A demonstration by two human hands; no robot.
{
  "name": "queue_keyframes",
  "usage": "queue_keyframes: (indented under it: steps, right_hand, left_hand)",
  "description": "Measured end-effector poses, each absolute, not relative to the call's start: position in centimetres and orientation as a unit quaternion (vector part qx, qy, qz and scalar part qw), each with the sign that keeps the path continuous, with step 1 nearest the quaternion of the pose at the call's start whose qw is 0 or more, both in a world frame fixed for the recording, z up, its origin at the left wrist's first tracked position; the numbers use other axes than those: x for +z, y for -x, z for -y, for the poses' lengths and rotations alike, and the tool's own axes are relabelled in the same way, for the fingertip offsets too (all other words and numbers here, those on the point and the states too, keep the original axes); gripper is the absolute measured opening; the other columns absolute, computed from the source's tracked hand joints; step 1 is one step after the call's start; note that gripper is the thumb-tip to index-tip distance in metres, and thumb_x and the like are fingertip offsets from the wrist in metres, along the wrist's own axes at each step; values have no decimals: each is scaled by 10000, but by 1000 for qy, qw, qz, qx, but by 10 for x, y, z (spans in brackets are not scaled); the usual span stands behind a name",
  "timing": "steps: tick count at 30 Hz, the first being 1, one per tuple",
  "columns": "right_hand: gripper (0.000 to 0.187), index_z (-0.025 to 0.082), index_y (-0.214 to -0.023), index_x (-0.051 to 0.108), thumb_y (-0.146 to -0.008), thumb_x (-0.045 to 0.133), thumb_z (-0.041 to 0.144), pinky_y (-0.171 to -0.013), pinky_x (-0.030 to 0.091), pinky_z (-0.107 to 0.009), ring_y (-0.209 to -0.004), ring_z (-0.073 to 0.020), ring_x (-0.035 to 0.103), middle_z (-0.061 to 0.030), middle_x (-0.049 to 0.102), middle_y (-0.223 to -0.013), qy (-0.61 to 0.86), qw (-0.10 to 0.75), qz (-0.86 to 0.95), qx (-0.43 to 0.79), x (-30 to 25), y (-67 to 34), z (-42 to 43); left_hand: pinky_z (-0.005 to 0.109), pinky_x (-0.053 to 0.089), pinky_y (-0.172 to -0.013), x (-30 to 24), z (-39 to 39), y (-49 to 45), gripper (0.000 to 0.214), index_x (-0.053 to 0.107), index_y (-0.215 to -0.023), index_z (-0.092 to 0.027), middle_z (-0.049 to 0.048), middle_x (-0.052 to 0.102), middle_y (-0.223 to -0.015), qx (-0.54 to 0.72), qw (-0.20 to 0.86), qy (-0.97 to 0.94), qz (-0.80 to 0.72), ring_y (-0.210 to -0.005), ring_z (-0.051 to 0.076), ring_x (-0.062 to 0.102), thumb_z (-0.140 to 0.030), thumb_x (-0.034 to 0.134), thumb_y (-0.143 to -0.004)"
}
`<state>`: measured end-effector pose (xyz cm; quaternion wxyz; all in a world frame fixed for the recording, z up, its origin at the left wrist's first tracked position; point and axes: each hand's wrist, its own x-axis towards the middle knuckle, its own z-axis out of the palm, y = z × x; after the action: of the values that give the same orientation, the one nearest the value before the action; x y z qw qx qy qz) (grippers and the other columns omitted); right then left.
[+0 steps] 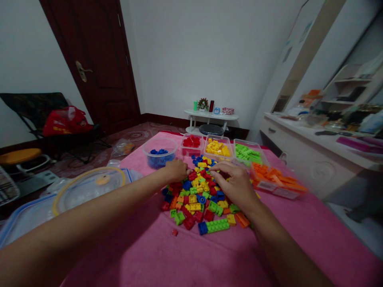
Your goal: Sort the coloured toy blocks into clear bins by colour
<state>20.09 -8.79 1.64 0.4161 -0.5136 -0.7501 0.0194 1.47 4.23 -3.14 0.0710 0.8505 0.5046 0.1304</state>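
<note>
A heap of mixed coloured bricks [201, 197] lies on the pink cloth [209, 255]. My left hand [175, 170] rests at the heap's far left edge with its fingers curled into the bricks; what it grips is hidden. My right hand [233, 181] lies over the heap's right side, fingers bent and pinching down among the bricks. Behind the heap stand a round tub of blue bricks [159, 153], a red brick tub [192, 144], a yellow brick tub [218, 146], a green brick tub [248, 152] and an orange brick tub [273, 180].
Clear lids [86, 189] lie at the left of the cloth. A white dresser [314, 159] runs along the right. A small white table [211, 117] stands by the far wall, a dark door [98, 59] and a folding chair [44, 115] at the left.
</note>
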Motion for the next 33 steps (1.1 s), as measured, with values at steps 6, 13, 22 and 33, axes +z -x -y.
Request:
queue_keyframes:
  steps: [6, 13, 22, 33]
  right_hand:
    - [133, 194, -808, 686, -839, 556, 189, -675, 452, -278, -730, -158, 614, -29, 682, -810, 511, 415, 752, 33, 15, -198, 88]
    - [134, 195, -798, 691, -827, 562, 172, -695, 465, -286, -757, -169, 626, -34, 689, -806, 506, 422, 752, 24, 18, -199, 89]
    - [130, 205, -807, 693, -815, 567, 176, -693, 482, -298, -798, -189, 646, -42, 706, -845, 507, 453, 733, 8, 16, -211, 84]
    - [136, 200, -788, 693, -812, 568, 152, -651, 454, -263, -729, -159, 622, -28, 684, -789, 513, 439, 738, 5, 14, -209, 83]
  left_hand:
    - [420, 482, -797, -33, -39, -15, 488, 639, -1030, -117, 203, 631, -1020, 37, 73, -847, -525, -940, 302, 602, -521, 421, -865]
    - [270, 480, -597, 4, -20, -17, 386, 667, -942, -152, 75, 676, -774, 28, 246, -860, -447, -651, 163, 607, -439, 417, -888]
    - [255, 504, -676, 44, -43, -32, 460, 637, -1131, -151, 94, 664, -1117, 141, 348, -865, -333, -892, 179, 617, -461, 381, -908]
    - [289, 438, -866, -37, -105, -72, 402, 667, -991, -148, 82, 673, -1038, 131, 163, -902, -378, -981, 209, 590, -402, 368, -901]
